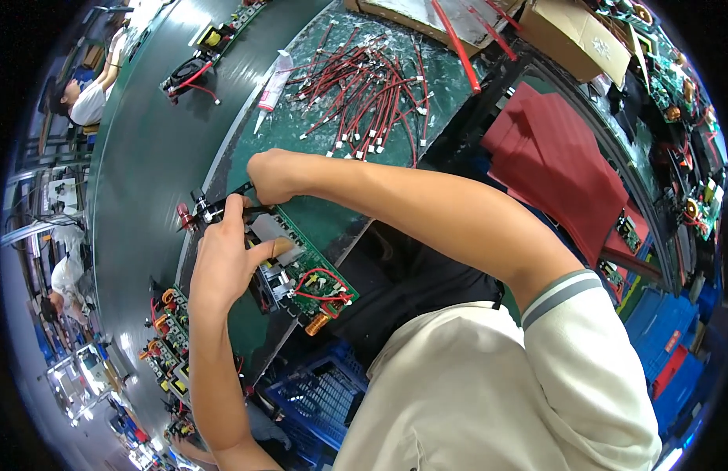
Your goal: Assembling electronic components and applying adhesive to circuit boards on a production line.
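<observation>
A green circuit board (pixel 321 271) lies at a slant over the near edge of the bench. It carries a grey metal plate, a loop of red wire and a copper-coloured coil (pixel 318 323). My left hand (pixel 226 255) grips the board from its left side, thumb pressed on the grey plate and fingers stretched to the far end. Closed into a fist, my right hand (pixel 274 177) is at that far end, beside black parts (pixel 211 208). Its fingertips are turned away, so what it holds is hidden.
Beyond my right forearm lies a heap of red and black wire leads (pixel 372 86), with a white glue tube (pixel 274 90) beside it. A dark conveyor belt (pixel 156 133) on the left carries other boards (pixel 171 337). Blue baskets (pixel 321 392) stand below the bench; red cloth (pixel 548 165) hangs at right.
</observation>
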`<state>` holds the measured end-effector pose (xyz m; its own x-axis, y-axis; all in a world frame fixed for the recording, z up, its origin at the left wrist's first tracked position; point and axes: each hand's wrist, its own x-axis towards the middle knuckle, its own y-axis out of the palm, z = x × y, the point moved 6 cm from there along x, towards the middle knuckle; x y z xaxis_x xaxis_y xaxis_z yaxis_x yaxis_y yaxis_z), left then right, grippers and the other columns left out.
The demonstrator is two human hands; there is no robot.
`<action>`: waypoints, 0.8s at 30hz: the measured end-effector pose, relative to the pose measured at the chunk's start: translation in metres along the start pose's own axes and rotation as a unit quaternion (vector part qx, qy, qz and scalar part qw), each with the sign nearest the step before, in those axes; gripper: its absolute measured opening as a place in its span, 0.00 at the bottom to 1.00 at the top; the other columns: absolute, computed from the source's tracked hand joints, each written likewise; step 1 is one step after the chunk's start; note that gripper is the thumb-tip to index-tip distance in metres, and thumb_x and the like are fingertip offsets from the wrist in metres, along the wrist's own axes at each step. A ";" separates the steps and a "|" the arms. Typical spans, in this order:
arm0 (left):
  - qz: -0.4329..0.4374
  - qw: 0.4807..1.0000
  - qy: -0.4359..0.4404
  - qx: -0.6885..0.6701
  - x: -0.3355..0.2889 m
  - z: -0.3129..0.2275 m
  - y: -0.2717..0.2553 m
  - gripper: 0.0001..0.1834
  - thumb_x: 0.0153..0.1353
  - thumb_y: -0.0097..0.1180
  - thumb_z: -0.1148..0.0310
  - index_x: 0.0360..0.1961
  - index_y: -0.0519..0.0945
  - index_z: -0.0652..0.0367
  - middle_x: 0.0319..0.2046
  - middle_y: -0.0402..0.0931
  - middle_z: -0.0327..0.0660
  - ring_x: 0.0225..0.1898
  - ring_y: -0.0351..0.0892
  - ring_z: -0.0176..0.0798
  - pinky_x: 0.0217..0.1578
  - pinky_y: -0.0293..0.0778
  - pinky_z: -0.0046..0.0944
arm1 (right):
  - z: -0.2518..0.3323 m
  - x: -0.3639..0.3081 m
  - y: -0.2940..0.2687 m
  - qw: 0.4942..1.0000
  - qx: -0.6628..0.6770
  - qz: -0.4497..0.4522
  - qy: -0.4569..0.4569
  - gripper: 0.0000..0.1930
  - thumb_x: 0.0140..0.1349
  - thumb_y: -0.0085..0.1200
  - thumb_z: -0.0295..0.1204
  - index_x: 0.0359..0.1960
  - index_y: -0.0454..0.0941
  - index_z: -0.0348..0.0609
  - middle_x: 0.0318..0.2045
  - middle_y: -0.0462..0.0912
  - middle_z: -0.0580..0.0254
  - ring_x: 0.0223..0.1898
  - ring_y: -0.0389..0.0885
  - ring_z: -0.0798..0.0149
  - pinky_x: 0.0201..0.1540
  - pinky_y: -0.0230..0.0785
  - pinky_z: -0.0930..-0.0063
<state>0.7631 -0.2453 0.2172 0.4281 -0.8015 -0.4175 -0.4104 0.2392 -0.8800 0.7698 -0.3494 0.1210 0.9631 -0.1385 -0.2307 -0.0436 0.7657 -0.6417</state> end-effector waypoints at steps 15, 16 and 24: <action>-0.030 0.999 0.036 -0.013 -0.001 0.006 0.000 0.33 0.51 0.74 0.60 0.50 0.68 0.64 0.29 0.81 0.59 0.35 0.82 0.65 0.35 0.74 0.55 | 0.008 -0.009 -0.011 0.998 0.015 0.047 0.027 0.10 0.47 0.60 0.27 0.30 0.86 0.33 0.30 0.85 0.41 0.36 0.87 0.47 0.38 0.78 0.58; -0.031 0.999 0.037 -0.013 -0.001 0.005 0.000 0.33 0.51 0.74 0.60 0.50 0.68 0.64 0.29 0.81 0.59 0.35 0.82 0.65 0.35 0.74 0.55 | 0.007 -0.008 -0.010 0.998 0.014 0.047 0.028 0.10 0.47 0.60 0.27 0.30 0.86 0.33 0.30 0.85 0.41 0.36 0.87 0.47 0.38 0.78 0.58; -0.007 1.000 0.005 -0.003 -0.001 -0.004 -0.002 0.30 0.52 0.72 0.69 0.51 0.67 0.66 0.41 0.83 0.58 0.40 0.86 0.54 0.39 0.77 0.44 | -0.005 -0.008 -0.001 0.996 0.036 -0.058 -0.063 0.09 0.48 0.58 0.25 0.30 0.86 0.34 0.30 0.85 0.38 0.37 0.86 0.43 0.40 0.78 0.57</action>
<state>0.7606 -0.2475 0.2203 0.4255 -0.8102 -0.4030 -0.4098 0.2245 -0.8841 0.7604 -0.3522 0.1196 0.9866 -0.1511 -0.0615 0.0838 0.7932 -0.6032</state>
